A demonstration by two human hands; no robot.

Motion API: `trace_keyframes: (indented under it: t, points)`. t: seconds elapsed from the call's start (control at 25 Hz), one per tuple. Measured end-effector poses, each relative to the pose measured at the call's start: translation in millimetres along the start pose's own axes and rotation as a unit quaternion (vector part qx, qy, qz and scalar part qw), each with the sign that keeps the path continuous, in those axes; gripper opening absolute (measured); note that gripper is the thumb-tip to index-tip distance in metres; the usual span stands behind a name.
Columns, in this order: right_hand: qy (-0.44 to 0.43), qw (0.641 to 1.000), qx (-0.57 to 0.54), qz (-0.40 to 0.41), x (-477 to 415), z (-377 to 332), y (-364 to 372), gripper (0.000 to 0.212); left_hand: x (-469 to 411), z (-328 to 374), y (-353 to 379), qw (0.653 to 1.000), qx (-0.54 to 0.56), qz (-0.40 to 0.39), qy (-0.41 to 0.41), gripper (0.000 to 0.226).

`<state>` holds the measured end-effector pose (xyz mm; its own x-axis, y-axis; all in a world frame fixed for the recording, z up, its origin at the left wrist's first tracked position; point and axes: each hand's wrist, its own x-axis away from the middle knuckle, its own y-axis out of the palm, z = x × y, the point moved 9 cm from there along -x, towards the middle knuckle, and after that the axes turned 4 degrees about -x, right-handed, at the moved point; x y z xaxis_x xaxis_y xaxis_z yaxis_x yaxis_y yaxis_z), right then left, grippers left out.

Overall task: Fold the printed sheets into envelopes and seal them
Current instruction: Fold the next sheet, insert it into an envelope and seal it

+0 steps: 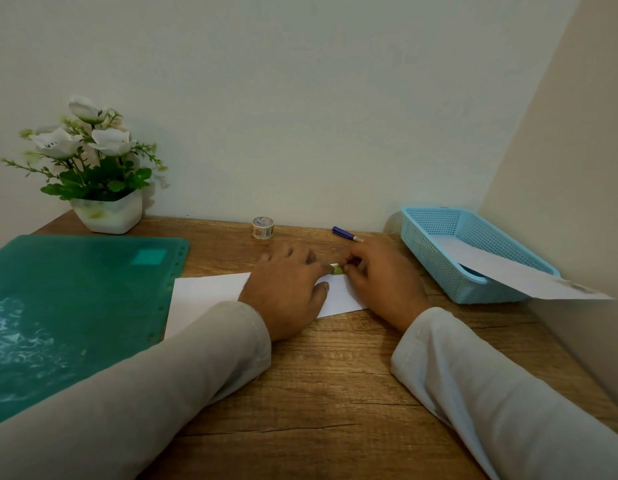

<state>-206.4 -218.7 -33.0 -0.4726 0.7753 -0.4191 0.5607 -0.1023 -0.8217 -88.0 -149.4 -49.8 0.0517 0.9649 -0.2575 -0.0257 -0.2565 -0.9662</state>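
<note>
A folded white sheet (210,289) lies flat on the wooden desk (318,393) in front of me. My left hand (287,289) rests palm down on its middle, fingers spread. My right hand (380,278) lies on its right part, fingertips meeting the left hand's at a small green piece of tape (338,270) on the paper's far edge. Both hands press on the sheet and tape. A roll of patterned tape (263,227) stands near the wall behind the hands.
A green folder (75,306) covers the desk's left side. A white pot of artificial flowers (103,188) stands at the back left. A blue pen (347,234) lies near the wall. A blue mesh basket (470,251) at right holds a sealed envelope (529,277) sticking out over its rim.
</note>
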Motion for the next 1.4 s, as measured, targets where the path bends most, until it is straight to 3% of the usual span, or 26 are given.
trace_keyframes:
  t: [0.24, 0.4, 0.52, 0.72, 1.28, 1.4]
  points:
    - [-0.047, 0.988, 0.138, -0.055, 9.9, -12.3, 7.4, 0.032, 2.2, 1.3, -2.6, 1.000, -0.019, -0.001, -0.007, 0.052]
    - [-0.071, 0.980, 0.174, -0.061, 16.4, -21.5, 7.2, 0.039, 2.0, -0.4, 5.0, 0.999, -0.015, -0.037, -0.012, 0.057]
    - [-0.114, 0.980, 0.153, -0.065, 22.8, -26.4, 4.7, 0.035, 1.9, -1.5, 14.8, 0.997, -0.001, -0.081, -0.014, 0.063]
    - [-0.094, 0.984, 0.115, -0.096, 18.5, -26.3, 11.6, 0.042, 2.0, -2.4, 20.1, 0.994, -0.008, -0.105, -0.016, 0.063]
    - [-0.065, 0.993, 0.061, -0.080, 23.5, -21.5, 7.2, 0.035, 0.6, -2.7, 22.0, 0.993, -0.008, -0.112, -0.020, 0.064]
    - [-0.058, 0.990, 0.094, -0.085, 24.2, -23.3, 8.3, 0.039, 0.2, -4.7, 22.1, 0.994, -0.008, -0.109, -0.019, 0.064]
